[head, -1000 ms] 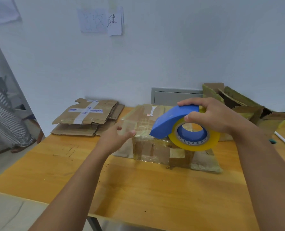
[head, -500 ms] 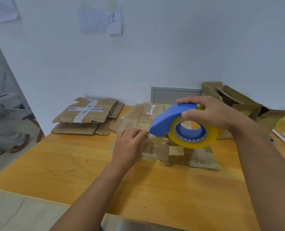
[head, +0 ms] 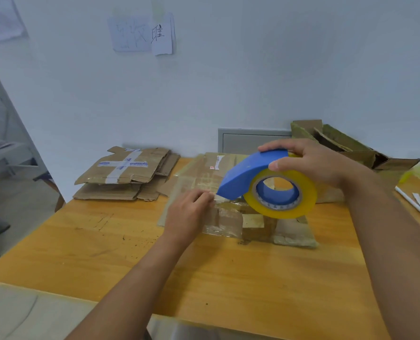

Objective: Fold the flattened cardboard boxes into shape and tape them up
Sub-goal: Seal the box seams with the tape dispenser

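A folded cardboard box (head: 231, 218), patched with old tape, stands mid-table. My right hand (head: 309, 163) grips a blue tape dispenser (head: 248, 173) with a yellow tape roll (head: 281, 192), held just above the box's top near edge. My left hand (head: 189, 213) lies on the box's left front, fingertips pinching the tape end beside the dispenser's nose. A stack of flattened boxes (head: 125, 173) lies at the table's back left.
An open, worn cardboard box (head: 346, 148) sits at the back right against the wall. A white pen (head: 412, 202) lies at the right edge. The wooden table (head: 228, 278) has bare surface in front of the box. A grey panel (head: 250, 141) is behind.
My left hand moved right from the box's left corner onto its front top edge and took the tape end. The dispenser has dropped slightly toward the box.
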